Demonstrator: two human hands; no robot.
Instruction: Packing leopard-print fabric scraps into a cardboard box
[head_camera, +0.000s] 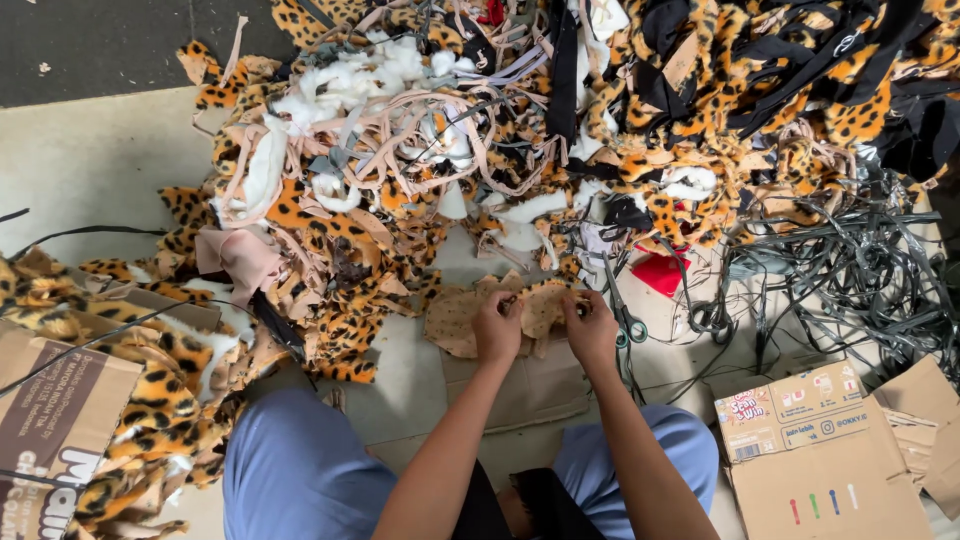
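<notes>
Hands, left (497, 325) and right (590, 325), each grip closed on tan fabric piece (455, 318); flattened cardboard boxes (830, 450) beside.

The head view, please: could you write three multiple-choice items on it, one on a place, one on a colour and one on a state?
1. Where do the scissors lie?
A. just right of the right hand
B. on the flattened cardboard box
C. on the person's lap

2. What colour is the small flat piece beyond the scissors?
A. blue
B. red
C. green

3. How do the hands stand on the tan patterned fabric piece?
A. both grip it
B. only the left hand touches it
C. neither touches it

Answers:
1 A, the scissors lie on the floor right beside that hand.
2 B, it shows bright red among the scraps.
3 A, both hands pinch the piece's upper edge.
</notes>
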